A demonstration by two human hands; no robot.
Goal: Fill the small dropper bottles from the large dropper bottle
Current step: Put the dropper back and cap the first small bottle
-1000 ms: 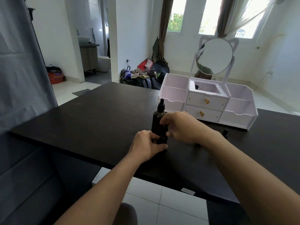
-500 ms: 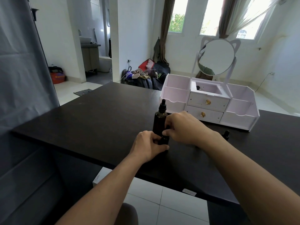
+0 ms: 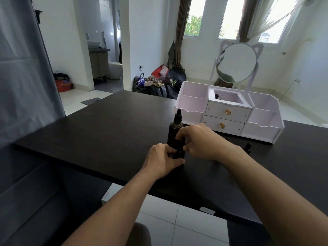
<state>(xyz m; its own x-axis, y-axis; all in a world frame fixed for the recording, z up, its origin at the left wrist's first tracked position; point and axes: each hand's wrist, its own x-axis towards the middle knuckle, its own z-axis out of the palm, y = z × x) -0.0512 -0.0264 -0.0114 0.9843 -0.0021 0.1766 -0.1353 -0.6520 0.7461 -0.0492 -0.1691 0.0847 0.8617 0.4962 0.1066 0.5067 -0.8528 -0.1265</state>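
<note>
Head view looks down over a dark worktop (image 3: 106, 132); both hands meet near its front edge around a small dropper bottle (image 3: 180, 151) that stands on the surface; the left hand (image 3: 162, 159) is wrapped around the small bottle's lower body, thumb along its base; the right hand (image 3: 199, 142) pinches the bottle's black cap from above with its fingertips; the large dropper bottle (image 3: 174, 130) stands upright just behind, cap on, touching or nearly touching the right fingers, which one I cannot tell; another small dropper bottle (image 3: 247, 147) stands to the right, beyond the right wrist, partly hidden; a white organiser (image 3: 229, 114) with two drawers and a round cat-eared mirror (image 3: 237, 62) sits further back on the worktop.
</note>
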